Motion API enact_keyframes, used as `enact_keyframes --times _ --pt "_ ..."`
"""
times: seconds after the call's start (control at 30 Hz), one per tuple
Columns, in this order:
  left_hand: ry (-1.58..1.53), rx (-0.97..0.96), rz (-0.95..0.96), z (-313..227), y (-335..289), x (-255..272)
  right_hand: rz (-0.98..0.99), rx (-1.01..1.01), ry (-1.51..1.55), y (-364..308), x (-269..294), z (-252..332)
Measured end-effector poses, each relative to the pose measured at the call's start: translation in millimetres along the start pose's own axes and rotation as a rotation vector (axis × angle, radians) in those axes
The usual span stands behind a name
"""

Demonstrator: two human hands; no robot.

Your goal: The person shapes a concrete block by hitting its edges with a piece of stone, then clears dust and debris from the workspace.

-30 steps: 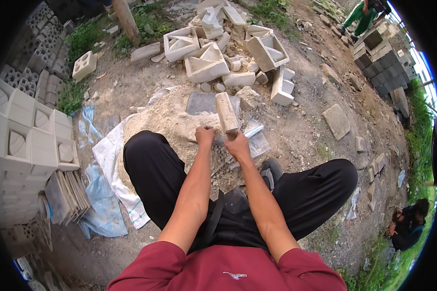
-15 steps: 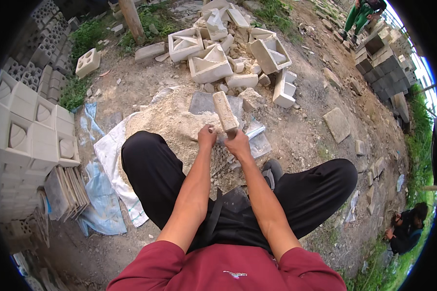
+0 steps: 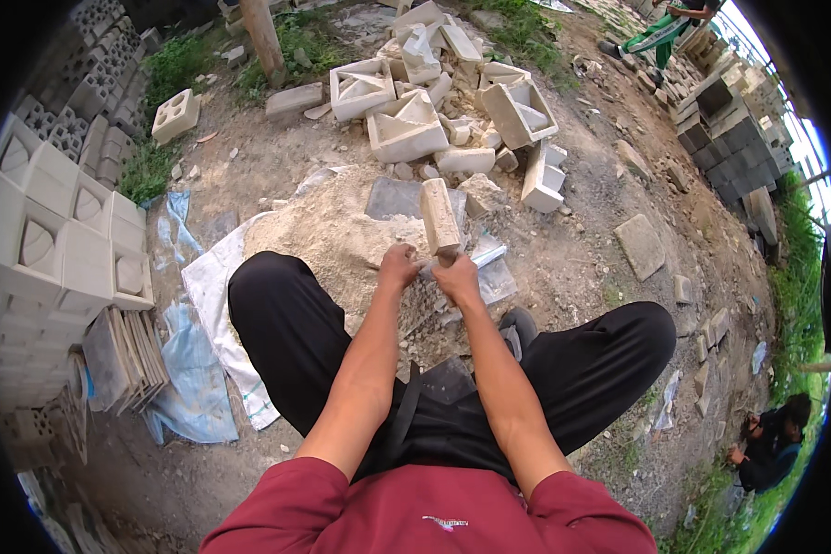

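Observation:
My right hand (image 3: 456, 279) is wrapped round the short handle of a dusty, block-headed mallet (image 3: 440, 214), its long pale head pointing away from me. Just left of it, my left hand (image 3: 398, 267) is closed, fingers curled down at the edge of a heap of pale crumbled material (image 3: 314, 222). Whatever those fingers may pinch is too small to make out. Beyond the mallet lies a flat grey slab (image 3: 394, 198), partly covered by the crumbs.
Broken pale moulded blocks (image 3: 406, 129) are piled ahead. White sheeting (image 3: 235, 342) lies under the heap, beside blue plastic (image 3: 194, 379). Stacked blocks (image 3: 60, 222) and thin boards (image 3: 125, 360) stand left. One person (image 3: 771, 443) crouches at right; another (image 3: 665, 37) is at upper right.
The mallet head has swung slightly right and now points more directly away from me. Both hands stay close together. The person at upper right has shifted stance.

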State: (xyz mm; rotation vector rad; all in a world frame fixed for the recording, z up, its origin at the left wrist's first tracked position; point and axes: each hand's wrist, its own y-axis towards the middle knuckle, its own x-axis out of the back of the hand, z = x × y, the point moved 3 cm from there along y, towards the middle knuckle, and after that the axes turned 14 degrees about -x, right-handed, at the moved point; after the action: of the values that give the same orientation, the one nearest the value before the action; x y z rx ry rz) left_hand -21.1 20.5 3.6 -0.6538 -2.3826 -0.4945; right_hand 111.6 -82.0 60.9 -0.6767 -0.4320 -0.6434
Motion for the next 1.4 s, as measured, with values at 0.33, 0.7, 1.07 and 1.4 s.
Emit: enact_keyframes --times 0.33,0.7,1.07,1.4 --pt "0.040 0.111 0.170 1 -5 3 0.112 -0.105 -0.222 0 -3 -3" --pt "-0.286 0.418 -0.251 21 -5 36 -0.018 -0.077 -0.249 -7 -20 -8" --pt "-0.270 0.474 -0.408 23 -7 45 -0.097 0.040 -0.008 -15 -38 5" --pt "-0.259 0.497 -0.514 37 -23 60 0.056 -0.049 -0.120 -37 -40 36"
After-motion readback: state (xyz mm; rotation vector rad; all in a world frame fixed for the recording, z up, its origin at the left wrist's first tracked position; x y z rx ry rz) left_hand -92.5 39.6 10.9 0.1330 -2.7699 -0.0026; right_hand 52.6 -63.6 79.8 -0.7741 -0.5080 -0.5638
